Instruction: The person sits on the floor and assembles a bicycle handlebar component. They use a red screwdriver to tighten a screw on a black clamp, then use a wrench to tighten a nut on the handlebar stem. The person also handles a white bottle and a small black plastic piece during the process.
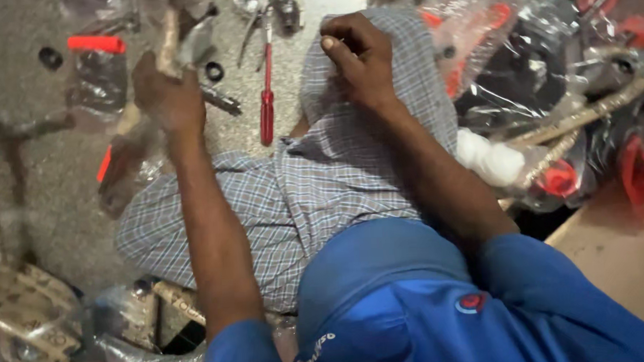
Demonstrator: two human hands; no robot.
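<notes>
Overhead, left hand (165, 94) clamped on a wrapped part (167, 43) (right hand (356, 60) pinching something tiny).

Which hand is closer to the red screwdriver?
Too close to call. The red screwdriver lies on the floor between them: the left hand is to its left, the right hand to its right, on the knee.

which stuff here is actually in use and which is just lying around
In hand:
- left hand gripping a tan plastic-wrapped bar
- right hand pinching a tiny part at its fingertips, too small to identify, over the checked-cloth knee

Lying about:
- red-handled screwdriver on the grey floor
- black rubber ring
- red cap on a clear bag
- plastic-wrapped red and black parts
</notes>
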